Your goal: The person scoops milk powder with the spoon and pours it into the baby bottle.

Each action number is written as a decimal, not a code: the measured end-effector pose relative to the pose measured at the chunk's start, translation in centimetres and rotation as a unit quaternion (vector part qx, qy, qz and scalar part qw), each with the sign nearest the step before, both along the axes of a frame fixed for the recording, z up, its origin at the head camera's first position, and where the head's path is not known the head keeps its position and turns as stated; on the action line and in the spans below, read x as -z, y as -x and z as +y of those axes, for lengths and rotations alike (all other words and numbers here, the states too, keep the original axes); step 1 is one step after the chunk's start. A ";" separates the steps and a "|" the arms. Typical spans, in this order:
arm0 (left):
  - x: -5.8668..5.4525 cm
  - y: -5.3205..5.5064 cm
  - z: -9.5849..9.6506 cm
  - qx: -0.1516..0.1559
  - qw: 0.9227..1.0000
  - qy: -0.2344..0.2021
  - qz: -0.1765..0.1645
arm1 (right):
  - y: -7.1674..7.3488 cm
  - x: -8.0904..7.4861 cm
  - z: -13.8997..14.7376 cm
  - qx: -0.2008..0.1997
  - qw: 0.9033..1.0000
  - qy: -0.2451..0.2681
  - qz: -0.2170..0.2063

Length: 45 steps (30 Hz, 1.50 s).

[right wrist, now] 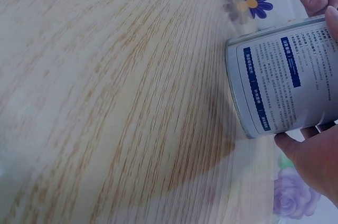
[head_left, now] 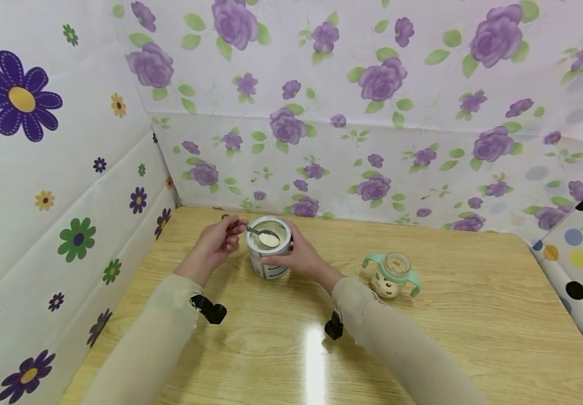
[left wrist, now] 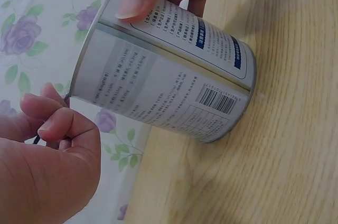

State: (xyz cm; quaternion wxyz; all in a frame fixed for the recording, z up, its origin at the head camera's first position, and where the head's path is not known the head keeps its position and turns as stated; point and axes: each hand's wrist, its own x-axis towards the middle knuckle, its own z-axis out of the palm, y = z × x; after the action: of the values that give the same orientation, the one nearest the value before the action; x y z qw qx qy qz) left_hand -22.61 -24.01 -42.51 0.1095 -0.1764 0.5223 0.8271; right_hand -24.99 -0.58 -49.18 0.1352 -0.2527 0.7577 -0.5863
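A metal spoon lies across the open mouth of a white tin can, its bowl heaped with pale powder. My left hand pinches the spoon's handle, left of the rim. In the left wrist view, the curled fingers sit right by the can's rim. My right hand grips the can from the right, thumb across its front and the other fingers behind. Printed text and a barcode cover the can's side. The can's lower interior is hidden.
A clear baby bottle with mint-green handles and no lid stands on the wooden table, right of the can. Flower-patterned sheets border the table at the back and left. A dotted sheet lines the right side.
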 end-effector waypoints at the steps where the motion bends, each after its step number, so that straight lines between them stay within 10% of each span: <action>1: 0.1 0.0 0.0 0.000 1.000 0.000 -0.001 | 0.0 0.0 0.0 0.001 1.000 -0.001 0.000; 17: 0.2 0.1 0.6 0.003 1.000 -0.003 -0.003 | -0.3 -0.4 0.6 0.004 1.000 -0.001 0.003; 25: -0.1 0.2 0.7 0.008 1.000 -0.011 0.003 | 0.3 -2.3 2.4 0.014 0.996 -0.086 0.015; 37: -0.9 -0.2 0.0 0.013 1.000 -0.009 0.018 | 0.0 -9.3 10.8 -0.018 0.987 -0.138 0.078; 45: -1.3 -0.2 0.0 0.014 1.000 -0.010 0.011 | -1.3 -10.1 19.2 -0.006 0.977 -0.192 0.091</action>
State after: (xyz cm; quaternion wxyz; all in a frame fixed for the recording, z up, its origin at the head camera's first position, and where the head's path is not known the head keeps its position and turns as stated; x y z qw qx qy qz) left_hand -22.41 -24.00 -41.18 0.1173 -0.1585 0.5175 0.8327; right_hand -23.69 18.66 -39.09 0.1151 -0.2794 0.8636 -0.4036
